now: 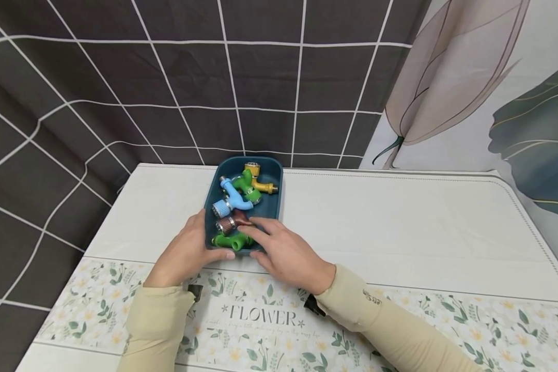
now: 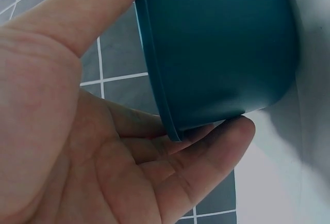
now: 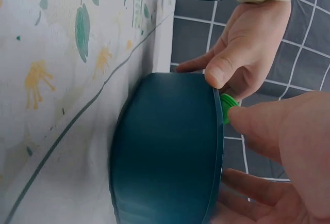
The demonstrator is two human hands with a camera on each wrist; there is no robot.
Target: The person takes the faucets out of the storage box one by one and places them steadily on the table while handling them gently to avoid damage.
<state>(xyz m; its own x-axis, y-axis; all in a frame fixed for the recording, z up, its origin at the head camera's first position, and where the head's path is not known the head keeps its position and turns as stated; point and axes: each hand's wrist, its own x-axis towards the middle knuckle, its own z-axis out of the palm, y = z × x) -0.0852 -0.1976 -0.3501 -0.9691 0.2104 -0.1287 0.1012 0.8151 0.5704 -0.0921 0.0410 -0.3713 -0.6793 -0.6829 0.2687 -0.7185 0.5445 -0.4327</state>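
Observation:
A dark blue-green plastic bin stands on the table with several toy-like water taps inside. My left hand grips the bin's near left corner, thumb along the front rim and fingers against the side wall, also seen on the bin in the left wrist view. My right hand reaches over the near rim, its extended fingertips at the brown tap. In front of that lies a green tap. Behind are a light blue tap, another green tap and a yellow tap.
The table has a white cover with a floral band and the printed word FLOWER. Right behind the bin hangs a dark grid-patterned curtain, which also runs down the left side. A leaf-print cloth hangs at the right.

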